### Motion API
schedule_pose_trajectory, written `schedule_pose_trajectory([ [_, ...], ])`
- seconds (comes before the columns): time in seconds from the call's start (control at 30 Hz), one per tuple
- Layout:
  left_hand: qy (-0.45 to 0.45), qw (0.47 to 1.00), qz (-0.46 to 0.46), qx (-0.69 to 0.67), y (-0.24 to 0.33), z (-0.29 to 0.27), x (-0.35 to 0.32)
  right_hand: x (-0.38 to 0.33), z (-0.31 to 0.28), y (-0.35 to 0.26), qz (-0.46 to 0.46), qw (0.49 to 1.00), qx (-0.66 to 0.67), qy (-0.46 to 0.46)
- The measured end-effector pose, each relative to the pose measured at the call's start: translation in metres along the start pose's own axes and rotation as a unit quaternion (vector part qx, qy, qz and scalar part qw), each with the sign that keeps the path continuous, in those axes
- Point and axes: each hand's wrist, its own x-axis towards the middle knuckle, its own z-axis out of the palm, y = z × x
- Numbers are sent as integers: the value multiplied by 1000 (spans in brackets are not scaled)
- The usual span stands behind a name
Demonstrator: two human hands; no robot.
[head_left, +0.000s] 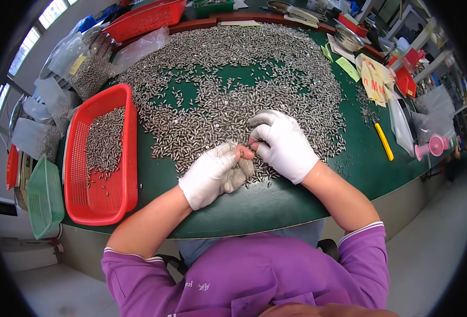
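Note:
A wide layer of small silvery metal pieces (pixel 217 119), short and cylindrical with narrowed ends, is spread over a green tabletop (pixel 233 208). At its near edge my left hand (pixel 212 177), in a white glove with bare fingertips, is curled closed; whatever lies inside its fingers is hidden. My right hand (pixel 285 145), gloved the same way, reaches in from the right with thumb and forefinger pinched together. Between the fingertips of both hands a tiny dark metal piece seems to show, gripped by the right. The hands almost touch each other.
On the left stands a red perforated basket (pixel 74 174) part-filled with similar pieces, beside a green basket (pixel 44 198). Filled plastic bags (pixel 88 58) crowd the far left. To the right lie a yellow-handled knife (pixel 384 141), a printed cloth bag (pixel 375 79) and a pink spool (pixel 432 147).

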Motion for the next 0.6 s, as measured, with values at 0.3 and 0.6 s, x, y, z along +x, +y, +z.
schedule_pose_trajectory([
  [0.3, -9, 999, -9, -32, 0, -5, 0, 1, -6, -3, -24, 997, -75, 0],
  [0.6, 33, 999, -7, -17, 1, -2, 0, 2, -9, 3, -38, 998, -57, -13],
])
